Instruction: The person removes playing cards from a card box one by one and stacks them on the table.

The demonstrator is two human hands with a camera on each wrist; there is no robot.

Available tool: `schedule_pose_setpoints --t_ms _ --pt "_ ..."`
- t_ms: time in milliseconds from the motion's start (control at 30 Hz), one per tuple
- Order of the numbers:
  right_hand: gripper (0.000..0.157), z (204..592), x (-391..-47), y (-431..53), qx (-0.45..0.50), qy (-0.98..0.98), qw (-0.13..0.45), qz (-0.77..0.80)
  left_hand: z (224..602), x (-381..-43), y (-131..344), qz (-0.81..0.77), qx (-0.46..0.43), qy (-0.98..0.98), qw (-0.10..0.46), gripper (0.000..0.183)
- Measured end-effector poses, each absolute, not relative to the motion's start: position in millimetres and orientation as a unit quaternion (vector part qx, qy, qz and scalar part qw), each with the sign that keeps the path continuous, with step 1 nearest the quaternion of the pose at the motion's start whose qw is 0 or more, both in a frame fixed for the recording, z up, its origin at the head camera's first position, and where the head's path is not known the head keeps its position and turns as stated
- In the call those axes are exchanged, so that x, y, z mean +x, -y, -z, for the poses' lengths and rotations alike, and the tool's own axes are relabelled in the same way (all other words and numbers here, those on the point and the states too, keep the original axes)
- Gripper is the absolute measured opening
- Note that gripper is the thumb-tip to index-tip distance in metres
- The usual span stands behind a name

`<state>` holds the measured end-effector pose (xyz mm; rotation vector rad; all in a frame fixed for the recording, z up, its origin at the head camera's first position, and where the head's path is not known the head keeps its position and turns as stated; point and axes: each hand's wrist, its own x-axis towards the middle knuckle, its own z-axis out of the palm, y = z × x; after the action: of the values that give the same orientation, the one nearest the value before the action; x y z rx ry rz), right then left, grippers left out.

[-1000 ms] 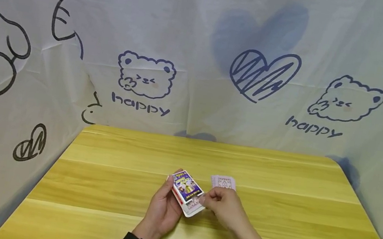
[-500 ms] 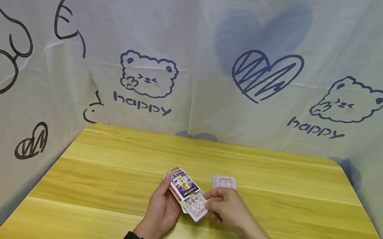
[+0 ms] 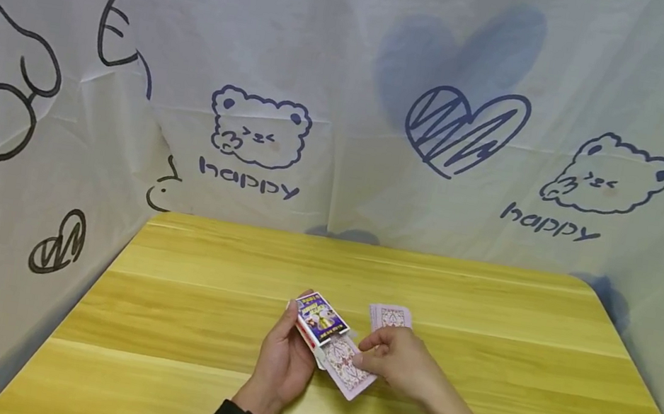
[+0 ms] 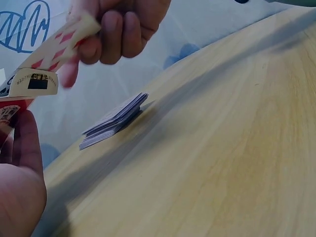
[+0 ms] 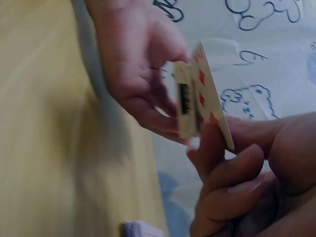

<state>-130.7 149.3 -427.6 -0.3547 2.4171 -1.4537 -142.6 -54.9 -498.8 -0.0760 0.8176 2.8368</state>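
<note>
My left hand (image 3: 285, 365) holds a purple-and-yellow card box (image 3: 321, 320) from below, its thumb along the near left side. Out of the box's lower right end sticks a playing card (image 3: 349, 368), patterned back up. My right hand (image 3: 408, 365) pinches this card by its right edge between thumb and fingers. Red diamonds show on the card's underside (image 4: 58, 48) in the left wrist view, just above the box's white end flap (image 4: 37, 84). The right wrist view shows the card (image 5: 212, 98) tilted away from the box.
A stack of playing cards (image 3: 391, 314) lies face down on the wooden table (image 3: 195, 301), just beyond my right hand and partly covered by it. A white cloth (image 3: 351, 81) with drawings hangs behind the table and along its sides.
My right hand has drawn the card further out of the box, toward the lower right. The left hand with the box stays nearly in place.
</note>
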Motion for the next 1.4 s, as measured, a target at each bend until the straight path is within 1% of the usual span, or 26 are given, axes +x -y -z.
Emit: schedule_pose_setpoints --t_ms 133,233,300,467,567,667,867,1000,1167,1400 --pt "0.017 418.6 -132.0 -163.6 -0.158 -0.828 0.182 0.507 499.9 -143.6 55.1 -0.954 -0.032 -0.284 0.087 0.065" --pt "0.015 412.0 -134.5 -176.3 -0.159 -0.808 0.198 0.532 500.4 -145.3 55.5 -0.953 -0.048 -0.290 0.078 0.070" --pt "0.017 408.7 -138.8 -184.4 -0.141 -0.803 0.185 0.549 499.8 -146.3 56.3 -0.952 -0.065 -0.290 0.072 0.071" --pt "0.023 411.2 -156.5 -202.4 -0.046 -0.826 0.088 0.555 498.1 -147.4 57.9 -0.953 -0.079 -0.283 0.068 0.069" --pt "0.025 417.2 -165.2 -210.5 0.006 -0.837 0.057 0.544 498.4 -148.0 58.0 -0.954 -0.073 -0.283 0.071 0.069" --pt "0.026 425.8 -172.4 -215.9 0.037 -0.841 0.057 0.537 498.5 -147.9 58.1 -0.954 -0.074 -0.281 0.073 0.068" --pt "0.024 449.3 -182.5 -218.4 0.068 -0.853 0.093 0.509 498.3 -146.9 58.4 -0.955 -0.068 -0.279 0.078 0.070" --pt "0.023 459.3 -184.5 -214.7 0.083 -0.844 0.105 0.519 497.6 -146.8 58.2 -0.955 -0.063 -0.279 0.081 0.071" --pt "0.024 465.6 -184.9 -210.9 0.085 -0.852 0.095 0.508 497.7 -147.7 57.4 -0.955 -0.065 -0.277 0.083 0.068" --pt "0.027 472.7 -184.0 -207.2 0.068 -0.907 0.061 0.412 498.7 -146.6 56.7 -0.957 -0.075 -0.267 0.085 0.064"
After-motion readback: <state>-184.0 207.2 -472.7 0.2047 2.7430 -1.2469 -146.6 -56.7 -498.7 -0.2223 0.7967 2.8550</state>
